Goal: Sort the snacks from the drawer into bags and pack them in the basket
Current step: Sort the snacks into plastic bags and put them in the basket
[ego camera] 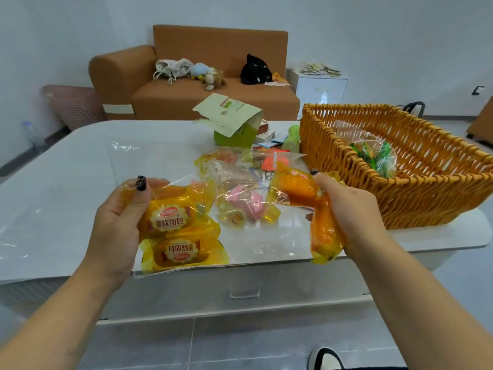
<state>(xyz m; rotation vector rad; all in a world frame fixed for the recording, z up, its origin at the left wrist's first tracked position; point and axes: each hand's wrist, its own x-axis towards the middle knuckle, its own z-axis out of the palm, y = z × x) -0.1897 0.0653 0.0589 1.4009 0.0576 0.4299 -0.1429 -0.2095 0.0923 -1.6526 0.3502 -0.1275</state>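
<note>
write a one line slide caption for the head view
Left hand holds a clear bag of yellow bread packs; right hand grips two more beside the wicker basket.

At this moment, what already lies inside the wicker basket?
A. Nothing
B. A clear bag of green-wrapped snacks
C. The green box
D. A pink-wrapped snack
B: a clear bag of green-wrapped snacks lies in the wicker basket; the pink-wrapped snack and the green box are on the table.

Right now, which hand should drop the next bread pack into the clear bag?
Right. The right hand already grips loose orange bread packs, while the left hand pinches the clear bag open, two packs already inside.
</note>
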